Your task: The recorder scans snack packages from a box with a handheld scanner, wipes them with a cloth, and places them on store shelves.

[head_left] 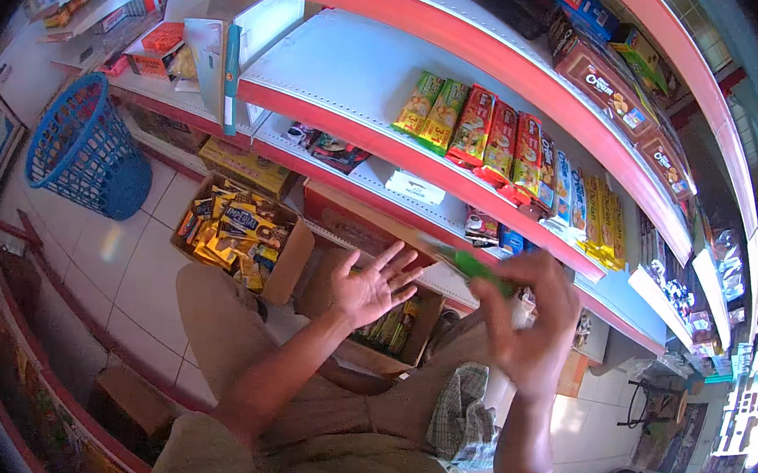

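Note:
My right hand [532, 322] is raised before the lower shelf, its thumb and fingers closed on a small green object [471, 265] with a thin, pale front end. Motion smears that object, so its kind is not plain. My left hand [365, 295] is held palm up with the fingers spread, and nothing lies in it. Below and behind the left hand, between my legs, is an open cardboard carton [424, 338] with slim yellow-green packets [393, 326] inside. Left of it stands another open carton [288, 264], full of yellow snack packets [236, 231].
Biscuit packets in green, red, blue and yellow [527, 150] stand along the white shelf [324, 55] with red edging. Brown biscuit boxes [610, 99] sit one shelf higher. A blue plastic basket [96, 156] is on the tiled floor at left, and a checked cloth [467, 412] lies by my right thigh.

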The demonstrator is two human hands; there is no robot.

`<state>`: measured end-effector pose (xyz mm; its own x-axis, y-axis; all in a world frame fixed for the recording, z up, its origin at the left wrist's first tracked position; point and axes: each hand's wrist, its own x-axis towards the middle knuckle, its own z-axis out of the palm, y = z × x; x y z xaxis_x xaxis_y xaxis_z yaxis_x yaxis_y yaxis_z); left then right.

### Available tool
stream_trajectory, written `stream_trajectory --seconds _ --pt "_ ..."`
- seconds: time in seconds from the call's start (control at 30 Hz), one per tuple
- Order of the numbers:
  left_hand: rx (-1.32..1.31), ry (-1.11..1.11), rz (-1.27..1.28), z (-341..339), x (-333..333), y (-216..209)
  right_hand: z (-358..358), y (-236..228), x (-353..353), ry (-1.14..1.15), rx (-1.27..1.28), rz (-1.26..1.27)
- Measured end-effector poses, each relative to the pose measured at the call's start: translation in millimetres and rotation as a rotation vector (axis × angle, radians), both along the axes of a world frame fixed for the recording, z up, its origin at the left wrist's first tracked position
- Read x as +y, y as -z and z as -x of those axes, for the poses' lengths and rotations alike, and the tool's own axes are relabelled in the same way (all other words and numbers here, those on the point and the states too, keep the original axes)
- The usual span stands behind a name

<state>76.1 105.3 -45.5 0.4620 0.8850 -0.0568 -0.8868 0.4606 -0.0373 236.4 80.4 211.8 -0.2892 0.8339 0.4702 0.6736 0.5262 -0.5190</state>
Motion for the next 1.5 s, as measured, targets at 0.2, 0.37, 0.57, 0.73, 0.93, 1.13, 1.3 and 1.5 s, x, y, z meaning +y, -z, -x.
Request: stream_trajectory --seconds 0.2,0.37,0.57,0.73,0.93,1.13,1.3,1.5 --pt "-0.095 -0.067 -0.124 -11 -18 -32 36 96 -58 -0.118 -0.144 -0.086" --pt "-0.271 -0.034 -0.150 -5 -21 -46 45 112 -68 -0.099 -0.178 0.101" --pt "-0.191 -0.087 -0.240 9 -12 -50 27 -42 51 -0.007 -0.259 -0.436" --pt "-0.271 -0.141 -0.222 17 -8 -52 71 -105 244 0.058 -0.360 -0.479" --pt "-0.283 -0.111 -0.262 25 -8 -56 68 -87 310 0.153 -0.476 -0.222" --pt "-0.304 -0.103 -0.344 35 -8 -67 49 -73 165 -0.089 -0.232 -0.198" --pt "-0.327 -0.095 -0.371 37 -12 -71 6 -40 15 -0.097 -0.325 0.440" --pt "-0.249 -0.081 -0.439 39 -13 -69 -36 -3 -15 -0.045 -0.231 0.574"
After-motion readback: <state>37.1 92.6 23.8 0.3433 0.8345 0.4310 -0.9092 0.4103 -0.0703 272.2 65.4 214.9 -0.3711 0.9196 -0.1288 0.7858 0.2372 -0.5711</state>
